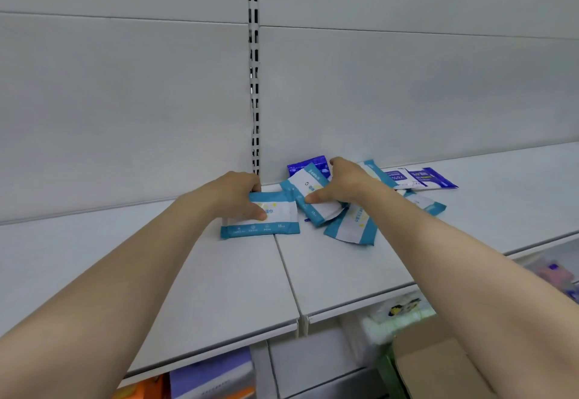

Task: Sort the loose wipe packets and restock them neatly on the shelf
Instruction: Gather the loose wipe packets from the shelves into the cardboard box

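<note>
A heap of wipe packets lies at the back of the white shelf. My left hand grips a teal-and-white packet, thumb on its front face, fingers behind its top edge. My right hand holds a second teal-and-white packet, thumb on its left side, fingers over its far edge. Another teal-and-white packet lies flat under my right wrist. A dark blue packet leans on the back wall. Blue-and-white packets lie to the right.
A slotted upright runs down the back panel between two shelf sections. Below the shelf's front edge sit a cardboard box, white packaged goods and purple and orange items on lower levels.
</note>
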